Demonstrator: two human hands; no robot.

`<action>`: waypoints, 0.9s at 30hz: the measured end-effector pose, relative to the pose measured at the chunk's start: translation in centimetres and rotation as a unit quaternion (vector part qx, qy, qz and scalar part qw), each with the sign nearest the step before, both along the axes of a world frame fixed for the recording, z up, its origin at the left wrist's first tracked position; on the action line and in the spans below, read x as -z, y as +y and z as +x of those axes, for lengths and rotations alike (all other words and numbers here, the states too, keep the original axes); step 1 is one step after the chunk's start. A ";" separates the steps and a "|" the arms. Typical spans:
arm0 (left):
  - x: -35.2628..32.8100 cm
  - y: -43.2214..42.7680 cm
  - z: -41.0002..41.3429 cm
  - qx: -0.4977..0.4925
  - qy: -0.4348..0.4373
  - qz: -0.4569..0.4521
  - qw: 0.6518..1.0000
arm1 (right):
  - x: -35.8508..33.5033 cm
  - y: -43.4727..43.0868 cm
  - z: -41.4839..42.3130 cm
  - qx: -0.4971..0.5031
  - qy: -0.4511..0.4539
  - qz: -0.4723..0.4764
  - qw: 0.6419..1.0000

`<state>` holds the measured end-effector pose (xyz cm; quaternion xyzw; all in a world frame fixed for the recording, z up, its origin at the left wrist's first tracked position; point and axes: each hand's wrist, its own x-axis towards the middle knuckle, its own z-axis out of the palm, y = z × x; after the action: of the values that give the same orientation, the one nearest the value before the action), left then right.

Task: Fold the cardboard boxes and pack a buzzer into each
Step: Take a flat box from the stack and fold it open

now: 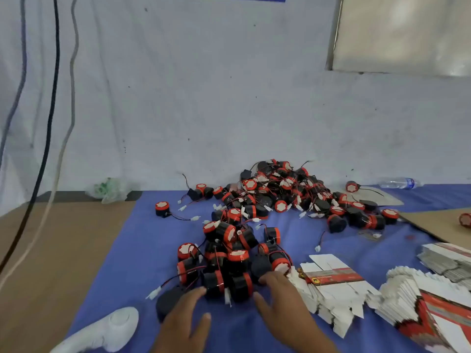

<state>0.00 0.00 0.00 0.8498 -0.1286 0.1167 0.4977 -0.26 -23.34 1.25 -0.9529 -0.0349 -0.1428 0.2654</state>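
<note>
Buzzers (224, 261): black bodies with red bands, wired, heaped in a near cluster on the blue cloth (142, 250). A larger heap (293, 192) lies farther back against the white wall (204, 98). One stray buzzer (162, 208) sits apart to the left.

Flat boxes (331, 289): unfolded, stacked just right of the near cluster; more stacks (428, 309) further right.

Left hand (183, 324): open, fingers spread, palm down, fingertips at the near edge of the cluster, over a black buzzer. Gripping nothing.

Right hand (283, 299): open, fingers spread, between cluster and box stack, fingertips touching the buzzers. Gripping nothing.

White controller (107, 332) lies near left. Water bottle (397, 182) lies far right by the wall.
</note>
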 end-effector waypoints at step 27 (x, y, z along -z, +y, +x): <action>2.2 -4.6 3.9 0.005 -0.037 0.163 0.986 | -3.8 -10.4 -0.4 0.284 0.086 -0.111 0.948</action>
<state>3.87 -4.58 -2.21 0.9141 -0.1686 0.1224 0.3480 -0.66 -33.76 5.07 -0.9556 0.2443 -0.1246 0.1081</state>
